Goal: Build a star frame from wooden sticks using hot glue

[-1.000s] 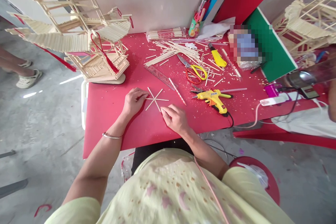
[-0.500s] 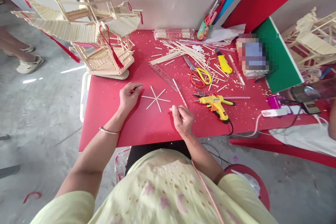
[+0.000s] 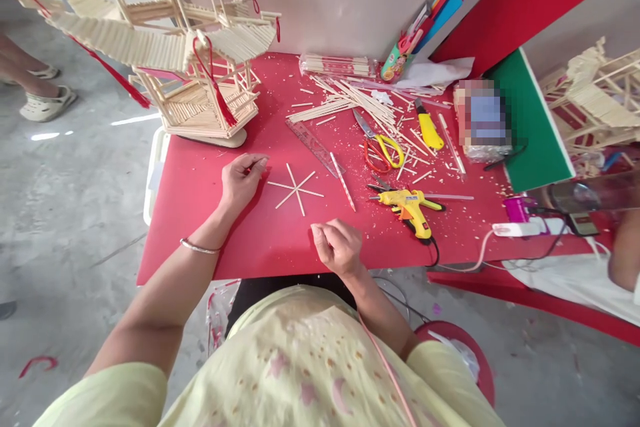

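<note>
Several thin wooden sticks form a flat star [image 3: 297, 189] on the red tabletop. To its left my left hand [image 3: 241, 179] rests on the table, fingers curled in and nothing visible in them. My right hand [image 3: 339, 245] is closed just below and right of the star, thumb against the bent fingers; whatever may be inside is hidden. Neither hand touches the star. A red-and-white patterned stick [image 3: 343, 181] lies above the right hand, beside a clear ruler [image 3: 314, 145]. Further right is a yellow glue gun [image 3: 409, 208] with a glue stick in its back.
A stick-built pavilion model [image 3: 200, 110] with red tassels stands at the back left. Loose sticks [image 3: 345, 99], scissors [image 3: 383, 147] and a yellow utility knife [image 3: 429, 127] lie at the back. A power strip [image 3: 525, 227] is on the right, near another person's arm [image 3: 627, 250].
My right hand has moved down and slightly left, away from the red-and-white stick. My left hand stays beside the star. The camera view has shifted a little.
</note>
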The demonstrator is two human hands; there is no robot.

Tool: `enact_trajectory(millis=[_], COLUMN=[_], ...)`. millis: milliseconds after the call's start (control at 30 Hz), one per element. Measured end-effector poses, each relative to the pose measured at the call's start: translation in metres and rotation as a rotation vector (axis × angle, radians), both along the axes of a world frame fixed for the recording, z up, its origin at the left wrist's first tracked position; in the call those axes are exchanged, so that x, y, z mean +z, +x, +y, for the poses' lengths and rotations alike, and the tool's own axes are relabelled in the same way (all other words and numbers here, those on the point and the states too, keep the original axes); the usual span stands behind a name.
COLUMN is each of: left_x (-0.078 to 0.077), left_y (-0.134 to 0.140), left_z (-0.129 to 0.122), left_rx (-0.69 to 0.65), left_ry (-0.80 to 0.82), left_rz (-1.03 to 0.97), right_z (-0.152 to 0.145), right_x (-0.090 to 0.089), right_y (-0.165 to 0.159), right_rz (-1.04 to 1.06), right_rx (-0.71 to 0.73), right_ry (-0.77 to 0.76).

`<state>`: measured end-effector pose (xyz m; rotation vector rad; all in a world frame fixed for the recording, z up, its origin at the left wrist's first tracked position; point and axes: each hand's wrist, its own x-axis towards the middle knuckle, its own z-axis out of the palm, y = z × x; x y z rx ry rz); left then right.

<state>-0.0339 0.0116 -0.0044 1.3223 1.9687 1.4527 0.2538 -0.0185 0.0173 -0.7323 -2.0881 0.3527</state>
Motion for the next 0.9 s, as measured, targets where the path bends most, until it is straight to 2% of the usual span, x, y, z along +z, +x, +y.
enact_trajectory(millis=[133, 267, 433, 667, 900], left_x=[-0.001, -0.001, 0.006, 0.012, 0.010], left_y=[0.000, 0.000, 0.001, -0.001, -0.001], left_z=[0.000, -0.001, -0.003, -0.005, -0.005], left_rx=[0.007, -0.002, -0.010, -0.045, -0.074], left_ry=[-0.033, -0.040, -0.072, -0.101, -0.117], left_rz=[0.009, -0.016, 0.016, 0.075, 0.078], right_z=[0.001, 0.004, 0.007, 0.009, 0.010], right_x=[-0.004, -0.005, -0.003, -0.005, -0.005], right_y=[0.001, 0.002, 0.002, 0.004, 0.004], right_rz=[-0.005, 0.007, -0.008, -0.034, -0.034], right_rx=[-0.002, 0.013, 0.043, 0.173, 0.197], right_ry=[-0.029, -0.125, -0.217, -0.258, -0.261])
